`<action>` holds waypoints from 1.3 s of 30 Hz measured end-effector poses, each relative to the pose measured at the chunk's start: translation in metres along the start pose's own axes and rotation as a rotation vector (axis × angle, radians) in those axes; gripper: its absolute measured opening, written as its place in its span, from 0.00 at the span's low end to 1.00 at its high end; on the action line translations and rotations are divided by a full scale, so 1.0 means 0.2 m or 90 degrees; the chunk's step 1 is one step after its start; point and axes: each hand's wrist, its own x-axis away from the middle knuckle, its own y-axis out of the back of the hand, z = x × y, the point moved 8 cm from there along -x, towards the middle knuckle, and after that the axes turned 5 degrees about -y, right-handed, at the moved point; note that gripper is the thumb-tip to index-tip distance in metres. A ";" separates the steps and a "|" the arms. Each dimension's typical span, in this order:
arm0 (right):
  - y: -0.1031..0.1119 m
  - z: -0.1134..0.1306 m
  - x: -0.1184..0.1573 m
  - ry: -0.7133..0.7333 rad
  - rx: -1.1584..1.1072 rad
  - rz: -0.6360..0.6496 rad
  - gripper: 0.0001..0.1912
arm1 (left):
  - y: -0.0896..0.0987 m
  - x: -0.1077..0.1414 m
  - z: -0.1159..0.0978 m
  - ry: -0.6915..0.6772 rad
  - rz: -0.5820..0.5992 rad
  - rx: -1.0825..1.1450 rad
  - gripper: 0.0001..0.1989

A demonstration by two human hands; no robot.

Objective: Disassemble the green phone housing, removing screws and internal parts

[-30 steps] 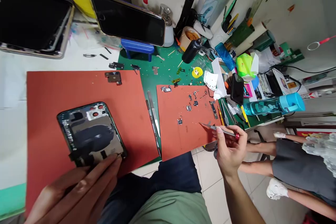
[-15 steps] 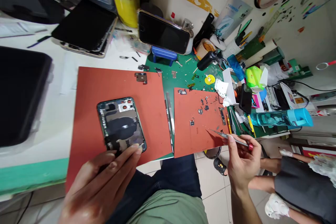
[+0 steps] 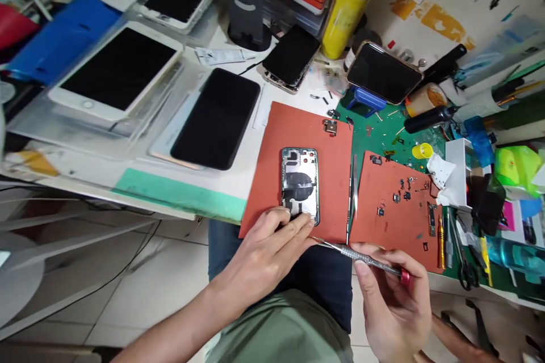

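An opened phone housing [image 3: 310, 173], its inside facing up, lies on the left red-brown mat [image 3: 264, 153]. My left hand [image 3: 272, 247] is closed around its lower end, fingers lying over the near edge and partly hiding it. Between the fingertips and thumb of my right hand [image 3: 394, 300] is a slim silver screwdriver [image 3: 361, 257] with a red end cap. Its thin tip points left and appears close to the housing's bottom edge, by my left fingertips; whether it touches cannot be made out. Tweezers [image 3: 351, 198] lie between the mats.
Small phone parts are spread on the right mat [image 3: 400, 232], with scissors [image 3: 464, 272] beside it. A phone leans on a blue stand [image 3: 361, 101] behind. To the left lie a black phone [image 3: 217, 119] and a white tablet [image 3: 123, 68]. Another person's limb shows at lower right.
The view has swung left, so the bench appears shifted right. My right hand has brought the screwdriver from over the right mat to the housing's lower edge. My left hand stays on the housing.
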 end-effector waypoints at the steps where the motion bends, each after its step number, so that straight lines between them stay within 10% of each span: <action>1: 0.00 0.00 0.00 -0.001 0.005 0.003 0.16 | 0.01 0.00 0.00 0.001 -0.014 0.005 0.17; 39: -0.08 0.10 -0.05 0.062 0.096 0.119 0.19 | 0.01 0.02 0.01 -0.010 -0.001 0.024 0.16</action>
